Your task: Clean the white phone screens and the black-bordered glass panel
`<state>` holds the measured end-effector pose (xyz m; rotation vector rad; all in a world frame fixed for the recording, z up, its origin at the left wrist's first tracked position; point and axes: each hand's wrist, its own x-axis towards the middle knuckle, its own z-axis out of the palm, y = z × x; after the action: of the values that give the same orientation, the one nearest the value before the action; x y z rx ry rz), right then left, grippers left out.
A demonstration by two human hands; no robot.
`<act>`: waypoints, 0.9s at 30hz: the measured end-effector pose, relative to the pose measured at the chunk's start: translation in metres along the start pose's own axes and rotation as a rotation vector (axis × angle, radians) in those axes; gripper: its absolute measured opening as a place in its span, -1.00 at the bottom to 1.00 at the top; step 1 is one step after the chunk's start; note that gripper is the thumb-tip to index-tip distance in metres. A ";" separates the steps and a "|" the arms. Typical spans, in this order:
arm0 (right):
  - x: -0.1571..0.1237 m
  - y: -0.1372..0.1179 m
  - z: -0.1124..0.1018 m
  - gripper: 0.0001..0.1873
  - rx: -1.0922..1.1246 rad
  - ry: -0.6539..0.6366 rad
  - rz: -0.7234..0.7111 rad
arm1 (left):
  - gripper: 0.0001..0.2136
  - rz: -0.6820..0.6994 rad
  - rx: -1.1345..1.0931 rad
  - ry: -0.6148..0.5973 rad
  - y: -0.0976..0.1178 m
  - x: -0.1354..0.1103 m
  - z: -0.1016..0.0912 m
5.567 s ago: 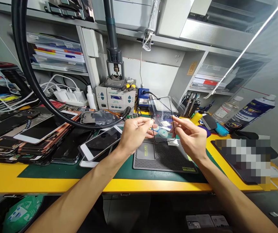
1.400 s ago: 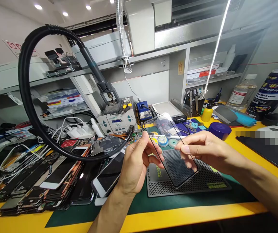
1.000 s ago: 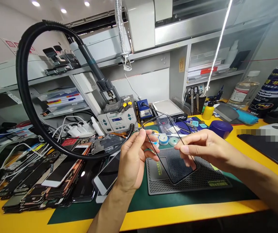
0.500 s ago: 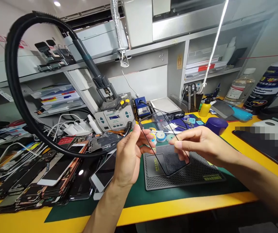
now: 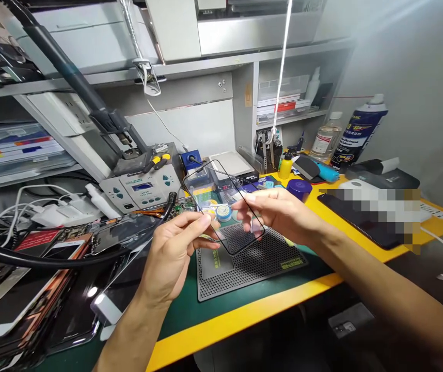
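Between my hands, tilted above the bench, is a clear phone screen glass [image 5: 227,194] with a thin black border. My left hand [image 5: 171,253] pinches its left edge, thumb on top and fingers underneath. On the opposite edge, my right hand [image 5: 283,212] grips it with thumb and fingers. Below lies a grey perforated mat [image 5: 252,271] on a green work mat [image 5: 185,315]. Small round tins, one of them a blue and white tin [image 5: 223,213], show through and behind the glass.
Stacked phones and phone parts [image 5: 31,294] crowd the left. Behind stand a soldering station [image 5: 144,186] and a white power strip [image 5: 66,206]. To the right are a yellow bottle [image 5: 285,168], a purple lid [image 5: 299,188], a spray can [image 5: 357,134] and a dark phone-like slab [image 5: 357,219].
The view has swung right, so the bench shifts left in the picture. The glass has turned in my hands, and both hands still grip its edges.
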<state>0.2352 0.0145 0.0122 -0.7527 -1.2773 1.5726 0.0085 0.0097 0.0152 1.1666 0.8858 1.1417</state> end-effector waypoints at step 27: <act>0.006 -0.003 -0.007 -0.69 0.113 0.052 -0.114 | -0.78 0.078 -0.096 0.162 -0.002 0.000 0.009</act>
<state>0.2404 0.0223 0.0136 -0.6348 -1.1628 1.5100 0.0172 0.0081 0.0150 1.0486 0.9041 1.3432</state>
